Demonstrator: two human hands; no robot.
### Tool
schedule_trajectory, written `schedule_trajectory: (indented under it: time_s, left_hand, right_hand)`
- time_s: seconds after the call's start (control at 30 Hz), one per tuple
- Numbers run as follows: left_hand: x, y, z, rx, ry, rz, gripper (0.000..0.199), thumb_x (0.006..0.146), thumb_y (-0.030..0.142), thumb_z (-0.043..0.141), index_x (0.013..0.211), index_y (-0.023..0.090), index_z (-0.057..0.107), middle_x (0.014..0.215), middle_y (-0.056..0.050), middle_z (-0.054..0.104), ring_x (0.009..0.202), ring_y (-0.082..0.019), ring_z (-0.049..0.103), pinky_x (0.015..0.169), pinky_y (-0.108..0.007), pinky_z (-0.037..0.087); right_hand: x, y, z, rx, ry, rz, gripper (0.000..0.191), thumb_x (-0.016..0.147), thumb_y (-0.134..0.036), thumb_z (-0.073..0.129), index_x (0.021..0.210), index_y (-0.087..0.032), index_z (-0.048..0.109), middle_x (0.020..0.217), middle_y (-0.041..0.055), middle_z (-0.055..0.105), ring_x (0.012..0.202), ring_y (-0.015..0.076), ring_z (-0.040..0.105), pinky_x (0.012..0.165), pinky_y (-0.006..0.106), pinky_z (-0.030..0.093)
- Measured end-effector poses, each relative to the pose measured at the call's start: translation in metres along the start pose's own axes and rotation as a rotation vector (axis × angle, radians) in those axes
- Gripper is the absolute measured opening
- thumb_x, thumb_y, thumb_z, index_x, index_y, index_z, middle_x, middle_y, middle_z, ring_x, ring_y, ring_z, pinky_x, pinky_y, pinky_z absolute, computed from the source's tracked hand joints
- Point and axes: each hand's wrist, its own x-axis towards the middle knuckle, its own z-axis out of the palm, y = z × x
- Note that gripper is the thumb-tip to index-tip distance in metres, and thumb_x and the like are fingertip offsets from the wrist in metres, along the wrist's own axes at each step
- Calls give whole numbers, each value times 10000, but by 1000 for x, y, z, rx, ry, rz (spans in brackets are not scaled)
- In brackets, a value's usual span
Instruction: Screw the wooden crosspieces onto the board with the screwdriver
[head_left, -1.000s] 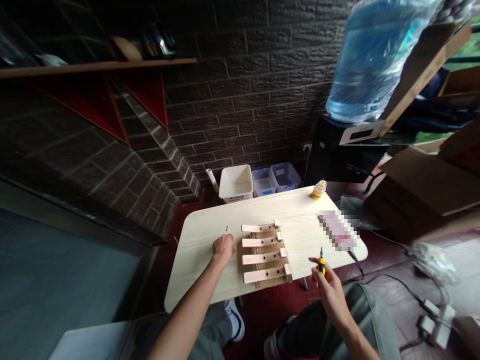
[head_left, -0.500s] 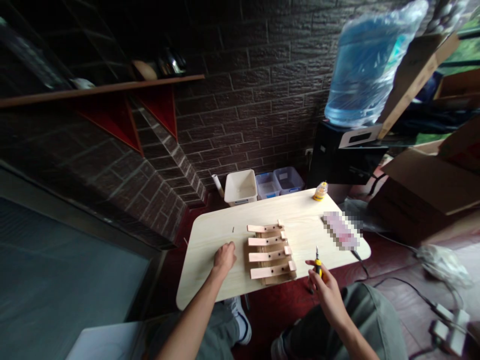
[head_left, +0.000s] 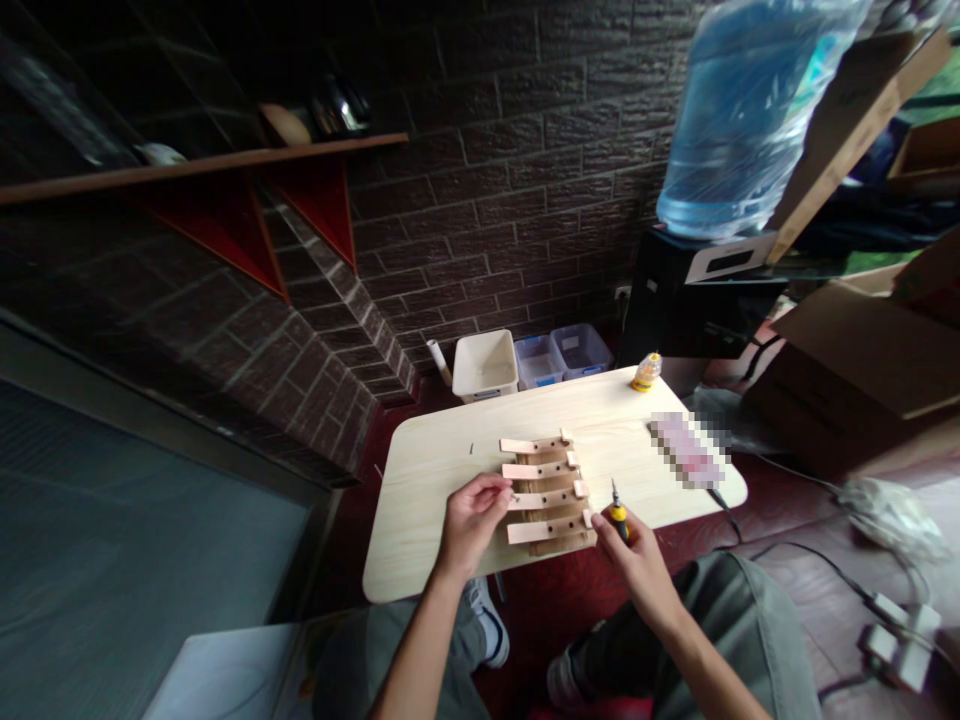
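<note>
A wooden rack (head_left: 536, 516) lies on the near part of a pale tabletop (head_left: 424, 520), its 4 light slats set side by side across a browner base. Each slat shows 2 dark spots and has a small block at its right end. At the left end of the 3rd slat, counted from the far side, is the left hand (head_left: 471, 522), thumb and fingertips in a narrow pinch; whether they hold something small cannot be told. Just beside the rack's near right corner, the right hand (head_left: 640, 552) grips a yellow-and-black screwdriver (head_left: 619, 517), its metal tip pointing up. Beyond the left hand, a small dark screw (head_left: 471, 448) lies on the tabletop. Farther right are a blurred-out flat object (head_left: 684, 447) and, near the far corner, a clear-and-yellow container (head_left: 647, 373). Past the far edge stand a cream bin (head_left: 486, 362) and 2 bluish boxes (head_left: 537, 362), before a dark brick wall (head_left: 480, 220).
</note>
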Motion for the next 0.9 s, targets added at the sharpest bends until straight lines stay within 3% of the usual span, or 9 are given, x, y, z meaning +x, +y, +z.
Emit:
schedule_trajectory:
  time_s: [0.17,0.27,0.37,0.5,0.6,0.73,0.9]
  left_hand:
    - [-35,3,62,-181,-109,1,224,752,310,774,840,136,663,870,-55,684,850,-162,671,814,-261,542]
    - [-45,-3,81,-289,-83,-35,242,764,323,767,861,141,641,823,-53,675,817,-175,675,782,-289,559]
    - [-50,-8,88,-299,-22,9,231,760,314,771,842,139,644,865,-58,670,857,-177,676,830,-300,557]
    - [-50,-12,86,-236,-19,53,224,770,314,758,863,142,650,914,-67,665,906,-184,673,869,-313,554]
    - [-47,-10,76,-114,-54,83,268,808,309,718,1013,156,639,996,-90,677,961,-194,670,889,-325,555]
    - [-40,5,50,286,-51,252,259,850,263,653,1102,204,644,1113,-79,662,996,-185,657,920,-331,543]
    - [-30,21,26,735,-231,371,180,821,194,650,989,241,695,1029,-51,689,1024,-207,641,942,-340,523]
  right_hand:
    - [0,-19,19,15,-77,-51,423,866,-579,586,939,-173,680,814,56,654,786,212,562,735,298,468]
    - [-2,-23,19,23,-97,-66,427,844,-562,623,999,-171,701,855,67,678,822,233,588,773,316,484]
    - [-5,-25,14,25,-118,-63,416,818,-529,670,1030,-174,711,921,72,697,825,232,601,781,317,491]
    - [-4,-28,7,-14,-148,-81,397,811,-501,684,1029,-171,717,900,62,696,816,222,603,774,305,489]
    - [4,-32,-2,-69,-144,-85,378,817,-484,673,1017,-165,714,855,50,683,815,214,598,753,286,481]
    - [24,-45,-19,-187,-211,-109,321,828,-472,646,903,-167,711,800,32,658,760,182,558,690,258,454]
    - [48,-56,-27,-232,-435,-80,306,776,-477,679,793,-173,702,681,-1,593,654,151,481,592,248,407]
